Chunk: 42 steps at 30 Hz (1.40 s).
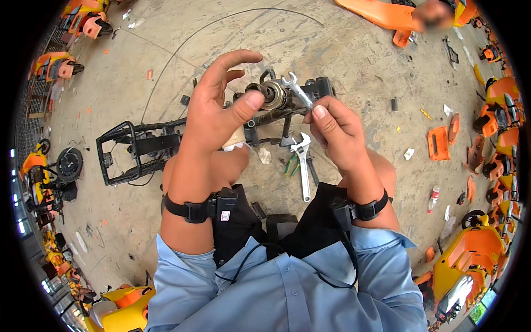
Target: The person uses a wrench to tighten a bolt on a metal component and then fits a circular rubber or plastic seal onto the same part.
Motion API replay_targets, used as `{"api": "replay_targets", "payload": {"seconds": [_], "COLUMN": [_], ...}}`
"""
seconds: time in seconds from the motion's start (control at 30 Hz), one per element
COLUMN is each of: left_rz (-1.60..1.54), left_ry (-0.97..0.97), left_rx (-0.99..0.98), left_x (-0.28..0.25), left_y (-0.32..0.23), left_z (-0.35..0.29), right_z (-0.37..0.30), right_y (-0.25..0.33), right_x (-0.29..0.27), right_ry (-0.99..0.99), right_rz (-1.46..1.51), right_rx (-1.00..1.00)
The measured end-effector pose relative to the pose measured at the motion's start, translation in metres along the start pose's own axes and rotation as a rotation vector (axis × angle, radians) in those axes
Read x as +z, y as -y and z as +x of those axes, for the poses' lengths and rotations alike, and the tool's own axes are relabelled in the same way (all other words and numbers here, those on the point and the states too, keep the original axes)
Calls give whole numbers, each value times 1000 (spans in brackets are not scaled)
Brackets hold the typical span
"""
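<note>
My left hand point(213, 105) is open, thumb and fingers spread apart around the near side of a round metal collar point(275, 95) on a black vehicle frame point(145, 145). Whether the thumb touches the collar I cannot tell. In my right hand point(338, 130) is a small silver open-ended wrench point(297, 90), pinched between thumb and fingers, its jaw pointing up and left beside the collar. On the floor between my knees lie a large adjustable wrench point(304, 171) and pliers with green handles point(291, 165). The frame stretches left beneath my left forearm, which hides part of it.
Orange plastic panels point(438, 144) and a bottle point(433, 199) lie on the floor to the right. Yellow and orange vehicles line both sides, one large yellow body point(463, 257) at lower right. A detached-looking black wheel point(69, 164) is at left. A long thin cable point(191, 37) curves across the far floor.
</note>
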State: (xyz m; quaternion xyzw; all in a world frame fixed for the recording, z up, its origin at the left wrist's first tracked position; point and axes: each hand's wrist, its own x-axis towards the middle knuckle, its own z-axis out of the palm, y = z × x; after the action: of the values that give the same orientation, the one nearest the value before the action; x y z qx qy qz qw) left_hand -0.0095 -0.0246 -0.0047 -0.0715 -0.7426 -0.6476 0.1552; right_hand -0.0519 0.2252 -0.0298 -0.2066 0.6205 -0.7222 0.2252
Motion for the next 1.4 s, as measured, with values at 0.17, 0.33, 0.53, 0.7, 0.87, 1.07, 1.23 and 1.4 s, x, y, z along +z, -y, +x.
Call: {"api": "replay_targets", "payload": {"seconds": [0.17,0.33,0.53,0.7,0.87,1.07,1.23,1.4], "left_rz": [667,675,184,-22,-29,-59,24,-84], "left_ry": [-256,-359,-304,-235,-245,-288,-326,-626], "left_rx": [403,264,-50,-132,-103,-141,-127,-111], "left_x": [17,42,59,67,75,81,68,45], "left_y": [-20,-43,-47,-47,-46,-48,-43,-29], "left_z": [-7,-32,-44,-45,-45,-46,-55,-41], "right_z": [-4,-7,-15,-18,-19,-15,-15,-7], "right_y": [4,4,4,3,-2,-10,-11,-30], "right_x": [2,2,3,-1,-9,-17,-24,-37], "right_ry": [35,7,15,25,133,213,316,550], "right_rz": [45,-84,-149,-86,241,401,329,-350], "right_rx": [19,-140,-254,-232,-5,128,219,580]}}
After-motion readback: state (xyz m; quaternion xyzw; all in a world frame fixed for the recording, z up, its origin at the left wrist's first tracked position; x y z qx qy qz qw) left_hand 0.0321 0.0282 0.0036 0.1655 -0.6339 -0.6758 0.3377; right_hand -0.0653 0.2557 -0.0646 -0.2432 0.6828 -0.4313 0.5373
